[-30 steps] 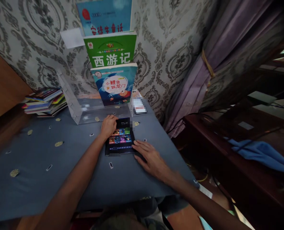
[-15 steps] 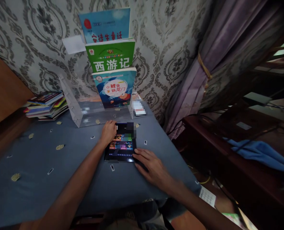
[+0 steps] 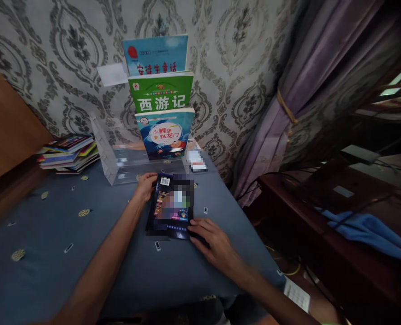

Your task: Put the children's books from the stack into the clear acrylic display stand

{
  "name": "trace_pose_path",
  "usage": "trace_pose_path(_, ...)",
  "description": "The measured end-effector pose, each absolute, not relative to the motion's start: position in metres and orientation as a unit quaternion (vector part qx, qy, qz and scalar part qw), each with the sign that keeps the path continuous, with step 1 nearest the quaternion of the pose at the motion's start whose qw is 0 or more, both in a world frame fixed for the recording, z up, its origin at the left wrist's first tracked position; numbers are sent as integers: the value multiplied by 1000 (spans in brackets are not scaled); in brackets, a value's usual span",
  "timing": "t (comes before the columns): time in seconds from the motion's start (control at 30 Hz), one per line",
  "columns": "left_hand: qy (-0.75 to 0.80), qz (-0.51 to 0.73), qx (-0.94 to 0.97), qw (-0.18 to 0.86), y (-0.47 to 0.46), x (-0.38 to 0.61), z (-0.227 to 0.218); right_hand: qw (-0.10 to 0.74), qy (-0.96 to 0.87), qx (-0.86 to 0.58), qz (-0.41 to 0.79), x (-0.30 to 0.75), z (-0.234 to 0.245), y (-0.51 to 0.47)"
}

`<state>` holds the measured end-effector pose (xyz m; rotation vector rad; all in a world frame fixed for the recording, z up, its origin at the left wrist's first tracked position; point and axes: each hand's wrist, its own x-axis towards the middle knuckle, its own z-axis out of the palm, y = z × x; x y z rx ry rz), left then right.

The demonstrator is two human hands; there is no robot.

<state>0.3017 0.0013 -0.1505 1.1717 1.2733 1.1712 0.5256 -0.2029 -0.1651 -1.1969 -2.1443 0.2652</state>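
Note:
A dark book (image 3: pixel 180 215) with a barcode near its top left and rows of small colourful pictures lies in front of me, part of its cover blurred out. Its upper left edge is pinched by my left hand (image 3: pixel 144 188), and that side looks slightly raised off the cloth. My right hand (image 3: pixel 213 237) is open, with outstretched fingertips touching the book's lower right edge. Just behind, a clear acrylic stand (image 3: pixel 107 155) holds three upright books in steps: a blue one (image 3: pixel 156 52), a green one (image 3: pixel 163 90) and a teal one (image 3: pixel 168 135).
A blue-grey cloth with small prints covers the table (image 3: pixel 119 271). At the back left sits a pile of several books (image 3: pixel 68 153). A small blurred white item (image 3: pixel 197 160) stands right of the stand. Beyond the right edge are a purple curtain (image 3: pixel 264 135) and blue fabric (image 3: pixel 362 230).
The dark book's left side has come up and the book is tilted, its barcode now showing fully. My left hand has shifted slightly left. My view has tipped upward a little.

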Motion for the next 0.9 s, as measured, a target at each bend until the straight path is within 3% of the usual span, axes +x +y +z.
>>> trace_pose_path(0.23,438,421,401,685,-35,309,-138,362,-793,-458,173,527,-161,-200)
trace_pose_path(0.37,416,420,395,704,-47,302,-121,381,-752,-476,250,528,-151,-189)
trace_pose_path(0.57,311,502,475,653,-55,308,-71,405,-624,-453,491,526,-138,-148)
trace_pose_path(0.7,214,533,583,574,-62,300,-36,467,-487,-387,628,526,-128,-120)
trace_pose_path(0.77,187,489,661,537,-67,286,-30,492,-433,-353,668,528,-124,-108)
trace_pose_path(0.9,187,270,831,449,-77,253,-53,477,-385,-357,705,533,-134,-91)
